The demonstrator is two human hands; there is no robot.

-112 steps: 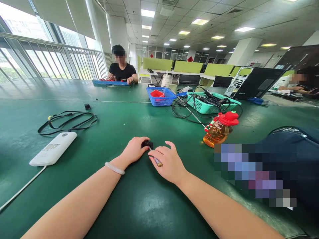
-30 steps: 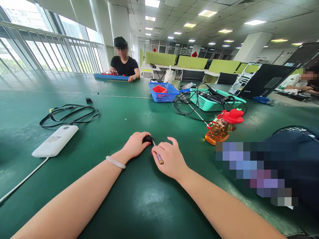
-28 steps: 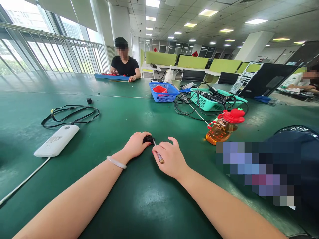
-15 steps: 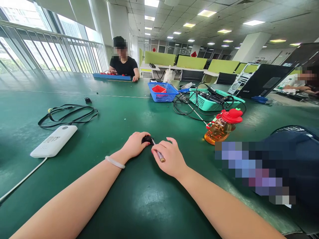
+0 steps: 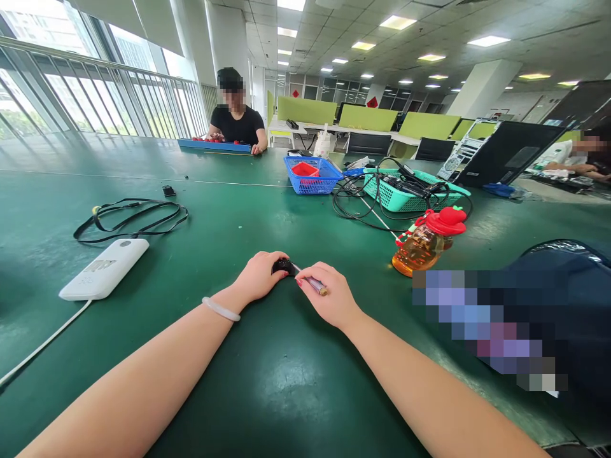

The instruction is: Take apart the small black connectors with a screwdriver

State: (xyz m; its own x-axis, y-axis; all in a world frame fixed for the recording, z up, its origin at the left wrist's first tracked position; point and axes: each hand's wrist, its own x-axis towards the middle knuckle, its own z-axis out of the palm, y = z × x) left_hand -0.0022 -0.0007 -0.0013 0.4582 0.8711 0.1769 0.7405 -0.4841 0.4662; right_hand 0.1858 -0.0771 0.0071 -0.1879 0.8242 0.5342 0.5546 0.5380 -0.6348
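On the green table, my left hand [image 5: 259, 275] is closed, thumb and fingers gripping a small black part [image 5: 283, 266] whose kind I cannot make out. A white bangle sits on that wrist. My right hand [image 5: 331, 298] is closed round a slim screwdriver-like tool [image 5: 317, 285] with a pale, brown-ended handle. Its thin metal shaft points up and left, and the tip meets the right side of the black part. Whether the tip is inside it or only touching, I cannot tell.
At left lie a white power bank [image 5: 105, 270] and a black cable loop [image 5: 128, 219]. Ahead stand a blue basket [image 5: 312, 184] and a teal basket [image 5: 401, 202] of cables. A red-lidded bottle [image 5: 420, 248] and dark bag [image 5: 573, 286] are right. A person works across the table.
My right hand has shifted slightly right, and its fingers have drawn together. The tool lies flatter, its handle end farther right and higher. My left hand and the black part stay in place.
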